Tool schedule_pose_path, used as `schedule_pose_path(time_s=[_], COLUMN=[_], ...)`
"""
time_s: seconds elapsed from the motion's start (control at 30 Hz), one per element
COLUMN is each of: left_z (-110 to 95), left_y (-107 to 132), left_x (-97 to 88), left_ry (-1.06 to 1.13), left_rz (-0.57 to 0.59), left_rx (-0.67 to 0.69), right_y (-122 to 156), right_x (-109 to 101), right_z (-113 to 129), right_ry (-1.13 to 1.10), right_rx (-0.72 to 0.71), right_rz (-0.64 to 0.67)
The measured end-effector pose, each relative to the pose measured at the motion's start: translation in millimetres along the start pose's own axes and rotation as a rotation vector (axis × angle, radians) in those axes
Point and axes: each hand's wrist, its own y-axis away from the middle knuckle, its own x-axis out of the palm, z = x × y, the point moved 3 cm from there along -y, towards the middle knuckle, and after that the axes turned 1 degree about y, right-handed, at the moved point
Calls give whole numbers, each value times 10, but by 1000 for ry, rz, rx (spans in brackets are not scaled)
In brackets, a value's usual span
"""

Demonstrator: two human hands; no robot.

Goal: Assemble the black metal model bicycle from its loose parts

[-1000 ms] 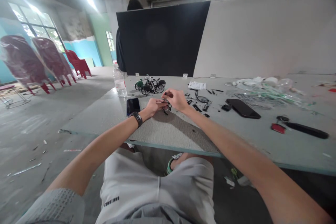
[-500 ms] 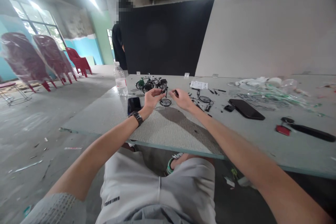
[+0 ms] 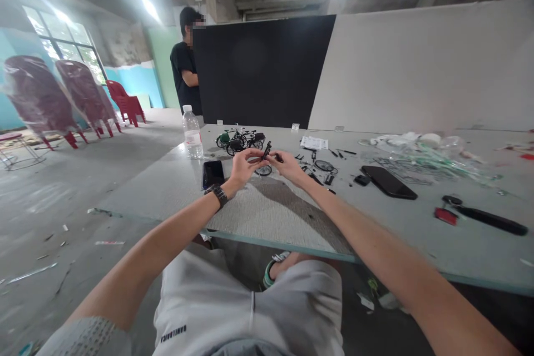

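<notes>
Over the table (image 3: pixel 250 211), my left hand (image 3: pixel 243 167) is closed on a small black model bicycle part (image 3: pixel 267 149), which tilts up between the fingertips. My right hand (image 3: pixel 288 167) meets it from the other side, its fingers pinched around a small dark piece (image 3: pixel 278 158) too small to name. Just below the fingers shows a small spoked wheel (image 3: pixel 263 170); whether it is joined to the held part is hidden. Behind my left hand stand several miniature bicycles (image 3: pixel 240 140), one of them green. Right of my right hand lie loose black parts and another wheel (image 3: pixel 324 165).
A water bottle (image 3: pixel 192 133) and a phone (image 3: pixel 213 173) are on the left. To the right lie another phone (image 3: pixel 389 181), a black-handled tool (image 3: pixel 492 219), a paper sheet (image 3: pixel 314 143) and plastic wrapping (image 3: pixel 438 147). A person (image 3: pixel 183 67) stands beyond the black panel (image 3: pixel 262 72).
My hands have come together, and the black part now tilts between their fingertips. The view has tipped up slightly. The person behind the panel shows more fully.
</notes>
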Motion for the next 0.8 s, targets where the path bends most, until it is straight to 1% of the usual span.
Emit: schedule_pose_path(time_s=[0.1, 0.27, 0.4, 0.53, 0.63, 0.8], left_z=[-17, -50, -38, 62, 170, 254], left_y=[3, 10, 5, -36, -64, -45], left_x=[4, 8, 9, -5, -12, 10], left_ry=[-8, -6, 7, 3, 27, 73], left_rz=[11, 13, -1, -35, -29, 77], left_rx=[3, -2, -31, -78, -136, -224], right_y=[-2, 0, -10, -21, -21, -14], right_x=[-5, 32, 43, -5, -48, -64], right_z=[-2, -23, -58, -73, -59, -37], right_ry=[-3, 57, 68, 96, 120, 152], right_rx=[4, -8, -21, -30, -55, -62], right_rz=[-11, 32, 5, -86, -134, -137])
